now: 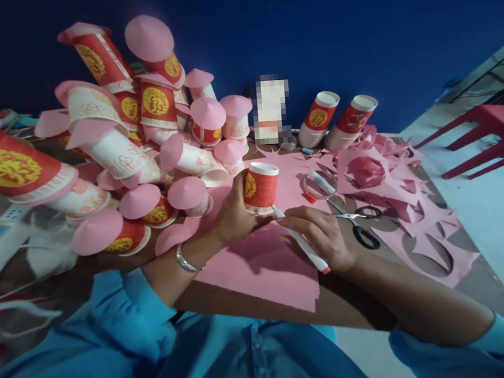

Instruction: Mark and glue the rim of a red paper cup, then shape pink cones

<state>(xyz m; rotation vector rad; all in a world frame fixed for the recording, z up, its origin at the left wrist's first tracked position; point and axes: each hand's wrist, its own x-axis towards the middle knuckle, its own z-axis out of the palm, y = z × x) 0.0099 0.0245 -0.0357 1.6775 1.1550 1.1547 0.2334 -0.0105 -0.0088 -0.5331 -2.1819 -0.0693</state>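
A red paper cup (260,188) with a gold round emblem and a white rim stands upside down on a pink paper sheet (261,263), clamped in the grip of the left hand (232,216), whose fingers wrap its left side. The emblem's characters are too small to read. Just right of that grip, the right hand (320,236) is closed around a white glue stick with a red end (303,244); the stick's tip touches the cup's lower edge. A metal bracelet (184,259) sits on the left wrist.

Right of the right-hand grip, black-handled scissors (358,225) lie on the worktop (342,303) among pink paper offcuts (413,212). Beyond them lies a clear tape roll (319,183) with a small white tube across it. Farther back, two stacks of red cups (337,119) lean against the blue wall. Left of the left-hand grip rises a heap of cups capped with pink paper cones (145,139), the same gold emblem on each. A red stool (481,132) stands well off to the right.
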